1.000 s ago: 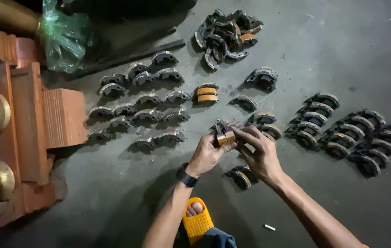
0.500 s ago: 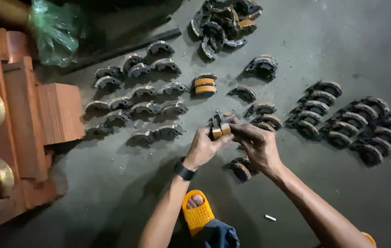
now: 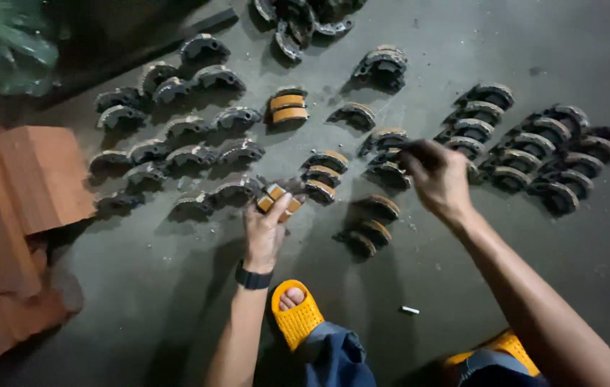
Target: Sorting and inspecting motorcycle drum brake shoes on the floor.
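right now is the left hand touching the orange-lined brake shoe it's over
Touching. The head view shows the left hand closed round the brake shoe, its fingers wrapped over the orange lining with no gap; the shoe is lifted off the floor.

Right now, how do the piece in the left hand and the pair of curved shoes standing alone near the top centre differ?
The held piece is lifted in the left hand; the standing pair rests on the floor, untouched. The held piece is tilted and partly hidden by fingers; the standing pair sits level, with both orange bands in plain view. Both show orange lining on dark curved metal.
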